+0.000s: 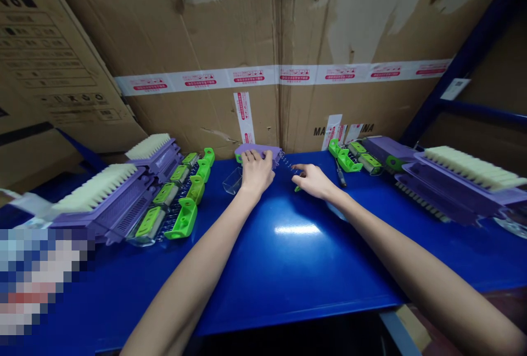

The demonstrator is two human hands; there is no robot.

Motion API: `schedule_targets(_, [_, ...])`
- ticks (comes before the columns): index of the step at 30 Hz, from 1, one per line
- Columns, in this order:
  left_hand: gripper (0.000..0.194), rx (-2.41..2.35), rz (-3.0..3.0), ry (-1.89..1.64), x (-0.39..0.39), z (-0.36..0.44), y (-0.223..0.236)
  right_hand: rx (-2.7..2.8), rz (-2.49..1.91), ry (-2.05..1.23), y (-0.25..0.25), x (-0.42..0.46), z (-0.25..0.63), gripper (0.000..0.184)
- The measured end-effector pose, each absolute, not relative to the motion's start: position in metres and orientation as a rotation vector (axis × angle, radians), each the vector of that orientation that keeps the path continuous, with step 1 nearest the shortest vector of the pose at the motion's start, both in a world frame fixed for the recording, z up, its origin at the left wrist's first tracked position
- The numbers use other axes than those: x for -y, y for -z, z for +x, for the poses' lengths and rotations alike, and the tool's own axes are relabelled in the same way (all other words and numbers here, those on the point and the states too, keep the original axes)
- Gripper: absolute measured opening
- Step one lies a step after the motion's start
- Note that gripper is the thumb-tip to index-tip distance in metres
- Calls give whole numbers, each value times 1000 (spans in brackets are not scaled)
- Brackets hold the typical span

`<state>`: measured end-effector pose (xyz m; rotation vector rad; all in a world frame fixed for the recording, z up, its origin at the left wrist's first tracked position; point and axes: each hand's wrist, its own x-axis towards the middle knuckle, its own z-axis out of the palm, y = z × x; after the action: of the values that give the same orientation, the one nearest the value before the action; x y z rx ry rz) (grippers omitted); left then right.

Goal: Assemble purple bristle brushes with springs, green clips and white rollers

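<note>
At the back middle of the table, my left hand (257,173) grips a purple plastic part (263,150), its fingers bent over the top. A bit of bright green shows at the part's left end. A thin metal spring (287,161) stretches from the part's right end to my right hand (313,181). My right thumb and index finger are closed around the spring's far end. Just under those fingers a small green piece (297,188) peeks out, mostly hidden. Beside my left hand lies a clear plastic box-shaped piece (233,181).
Purple parts with cream bristle brushes (96,187) are stacked at left, beside rows of green-topped blocks (165,195), springs and green brackets (184,220). More brush parts (473,166) and green brackets (345,157) sit at right, near a dark pen-like tool (341,175). Cardboard (197,120) walls the back.
</note>
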<state>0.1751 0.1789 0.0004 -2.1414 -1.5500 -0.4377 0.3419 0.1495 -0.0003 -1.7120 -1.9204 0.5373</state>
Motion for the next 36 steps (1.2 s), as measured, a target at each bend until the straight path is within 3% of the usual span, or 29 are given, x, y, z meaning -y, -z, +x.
schedule_targets(5, [42,1599,-2162,519,-183,166,3,1872,-1626,-728,3,-151,342,48])
schedule_targets(11, [46,1265,-2414,492,-186,158,5,1729,-1523,-808,3,-144,331,39])
schedule_targets(18, [40,1287,-2352,468,-184,158,4,1433,-1168,-1043,3,-140,326,53])
schedule_targets(25, [44,1354,-2413,752,-196,143,13,1366,-1018,-1353,7,-141,328,48])
schedule_targets(30, [43,1255,-2495,840,-195,141,16,1525,-1144,-1033,19,-143,324,46])
schedule_targets(36, [47,1168,-2558,866,-195,142,17,2072,-1394,12,15,-140,331,41])
